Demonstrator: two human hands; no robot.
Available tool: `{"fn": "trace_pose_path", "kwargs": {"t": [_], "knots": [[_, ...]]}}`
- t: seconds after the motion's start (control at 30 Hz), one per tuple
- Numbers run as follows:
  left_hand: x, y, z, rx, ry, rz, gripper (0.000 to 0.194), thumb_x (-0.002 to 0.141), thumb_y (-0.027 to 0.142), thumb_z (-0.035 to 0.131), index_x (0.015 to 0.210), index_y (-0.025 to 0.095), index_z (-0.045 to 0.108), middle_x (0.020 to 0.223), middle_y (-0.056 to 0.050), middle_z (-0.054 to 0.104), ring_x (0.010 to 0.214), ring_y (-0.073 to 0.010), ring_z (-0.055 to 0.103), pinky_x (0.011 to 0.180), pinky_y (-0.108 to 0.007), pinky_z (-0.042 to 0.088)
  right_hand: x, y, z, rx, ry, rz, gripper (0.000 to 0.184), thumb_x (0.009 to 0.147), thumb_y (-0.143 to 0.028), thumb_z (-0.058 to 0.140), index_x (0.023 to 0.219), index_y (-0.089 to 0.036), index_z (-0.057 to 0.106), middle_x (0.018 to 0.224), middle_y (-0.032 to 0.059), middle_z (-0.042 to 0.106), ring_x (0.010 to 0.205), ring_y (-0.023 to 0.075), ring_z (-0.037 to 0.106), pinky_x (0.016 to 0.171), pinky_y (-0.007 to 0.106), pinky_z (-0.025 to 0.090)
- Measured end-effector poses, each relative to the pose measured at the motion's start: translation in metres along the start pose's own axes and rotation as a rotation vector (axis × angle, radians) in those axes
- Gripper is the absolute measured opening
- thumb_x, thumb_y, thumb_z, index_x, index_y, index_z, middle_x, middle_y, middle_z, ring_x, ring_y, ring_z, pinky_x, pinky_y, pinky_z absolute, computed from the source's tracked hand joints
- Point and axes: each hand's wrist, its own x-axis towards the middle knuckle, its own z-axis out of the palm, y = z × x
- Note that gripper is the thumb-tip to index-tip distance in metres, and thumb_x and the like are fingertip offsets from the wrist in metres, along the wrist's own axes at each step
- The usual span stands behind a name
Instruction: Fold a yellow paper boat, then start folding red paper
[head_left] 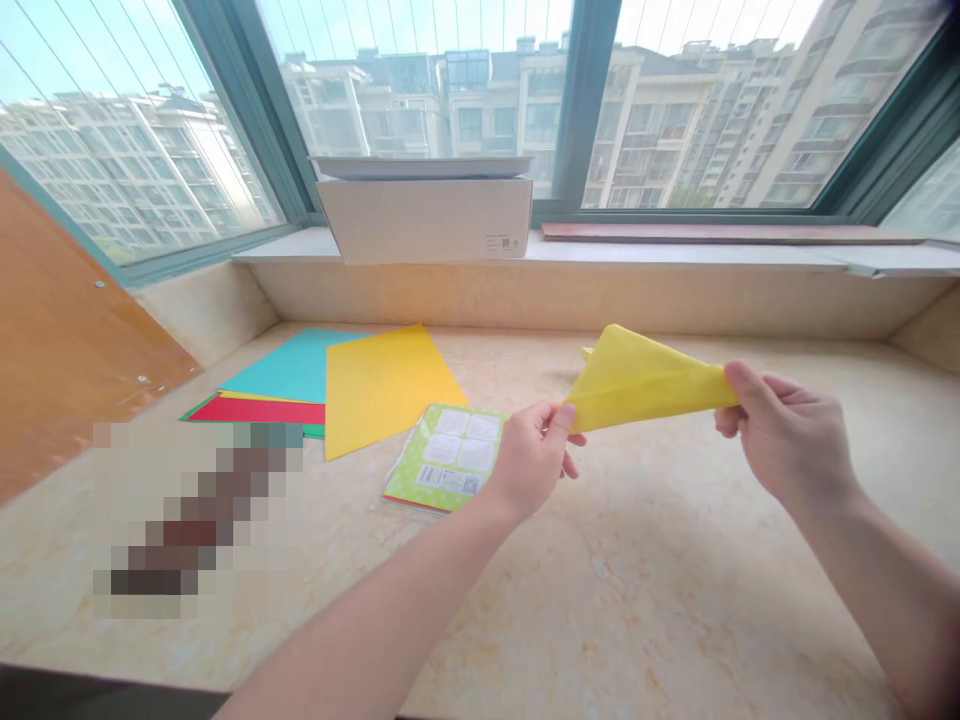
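A folded piece of yellow paper (637, 385), roughly triangular with a peak at its upper left, is held up above the marble-look surface. My left hand (536, 450) pinches its lower left corner between thumb and fingers. At its narrow right end, my right hand (787, 430) grips the tip the same way. A small yellow point shows behind the folded paper on the left; whether it belongs to the same sheet I cannot tell. Just behind my left hand lies a green dotted packet (442, 460) with a barcode label, partly covered by that hand.
Coloured sheets lie at the back left: a yellow-orange sheet (390, 390) over a blue sheet (292, 365) and a red sheet (262, 410). A blurred-out patch (199, 520) covers something at left. A white box (427, 215) stands on the window sill (675, 262).
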Motion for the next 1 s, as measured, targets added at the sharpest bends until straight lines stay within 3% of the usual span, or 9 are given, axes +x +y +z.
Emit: {"fn": "trace_pose_path", "kwargs": {"t": [0.13,0.2,0.27,0.33,0.43,0.53,0.63,0.83,1.0], "knots": [[-0.003,-0.002,0.002,0.166,-0.008,0.071,0.043,0.102,0.044,0.042,0.132,0.017,0.058,0.071,0.001,0.065,0.053,-0.0129,0.063,0.053,-0.023,0.046,-0.009,-0.009,0.009,0.108,0.006,0.095,0.048,0.09,-0.061,0.066,0.07,-0.018,0.073,0.052,0.0042,0.063,0.047,0.0155,0.056,0.046,0.029,0.044],[-0.004,-0.002,0.002,0.248,0.005,0.088,0.043,0.104,0.04,0.036,0.132,0.018,0.059,0.066,0.002,0.061,0.052,-0.014,0.06,0.055,-0.025,0.045,-0.012,-0.01,0.015,0.156,-0.038,0.086,0.049,0.093,-0.063,0.06,0.08,-0.018,0.075,0.059,0.0042,0.066,0.051,0.0159,0.059,0.05,0.03,0.051],[-0.003,-0.002,0.0,0.313,0.039,0.068,0.041,0.103,0.039,0.034,0.124,0.017,0.063,0.063,0.002,0.06,0.053,-0.0161,0.059,0.056,-0.027,0.043,-0.014,-0.01,0.02,0.315,-0.136,0.109,0.046,0.096,-0.06,0.056,0.104,-0.019,0.076,0.082,0.0067,0.074,0.065,0.0186,0.067,0.06,0.034,0.06],[-0.002,-0.002,-0.002,0.363,0.051,0.05,0.04,0.101,0.044,0.041,0.12,0.017,0.063,0.065,0.001,0.061,0.06,-0.0186,0.06,0.06,-0.028,0.043,-0.016,-0.01,0.023,0.48,-0.231,0.141,0.045,0.098,-0.053,0.054,0.127,-0.022,0.067,0.104,0.0079,0.075,0.082,0.0222,0.072,0.068,0.04,0.064],[0.0,0.0,-0.005,0.432,0.023,0.064,0.051,0.092,0.055,0.058,0.127,0.017,0.06,0.077,-0.001,0.066,0.072,-0.0213,0.062,0.067,-0.029,0.043,-0.018,-0.012,0.023,0.583,-0.302,0.113,0.048,0.096,-0.037,0.049,0.142,-0.027,0.055,0.115,0.0068,0.072,0.099,0.0257,0.07,0.072,0.044,0.065],[0.002,0.001,-0.008,0.468,0.017,0.079,0.049,0.091,0.054,0.059,0.123,0.017,0.061,0.084,-0.002,0.068,0.076,-0.0219,0.062,0.069,-0.029,0.042,-0.021,-0.013,0.023,0.476,-0.279,-0.02,0.058,0.089,-0.026,0.049,0.146,-0.029,0.049,0.117,0.007,0.068,0.106,0.0266,0.066,0.076,0.044,0.065],[0.003,0.001,-0.008,0.453,0.03,0.105,0.041,0.094,0.052,0.055,0.116,0.018,0.062,0.084,-0.002,0.068,0.075,-0.0217,0.062,0.068,-0.029,0.041,-0.022,-0.012,0.025,0.32,-0.234,-0.145,0.061,0.089,-0.021,0.054,0.148,-0.03,0.041,0.12,0.0079,0.066,0.1,0.0244,0.068,0.081,0.045,0.063],[0.004,0.0,-0.01,0.474,0.146,0.155,0.039,0.093,0.057,0.054,0.106,0.021,0.055,0.069,0.003,0.059,0.063,-0.0189,0.056,0.059,-0.026,0.037,-0.023,-0.01,0.026,0.173,-0.191,-0.314,0.034,0.098,-0.025,0.053,0.131,-0.028,0.047,0.112,0.0075,0.071,0.093,0.0234,0.073,0.082,0.044,0.062],[0.006,-0.001,-0.014,0.512,0.262,0.252,0.029,0.094,0.051,0.054,0.101,0.023,0.05,0.073,0.003,0.06,0.063,-0.0177,0.057,0.057,-0.026,0.038,-0.023,-0.016,0.021,0.108,-0.193,-0.416,0.037,0.097,-0.028,0.06,0.132,-0.025,0.052,0.105,0.0085,0.074,0.095,0.0248,0.073,0.091,0.048,0.058]]}}
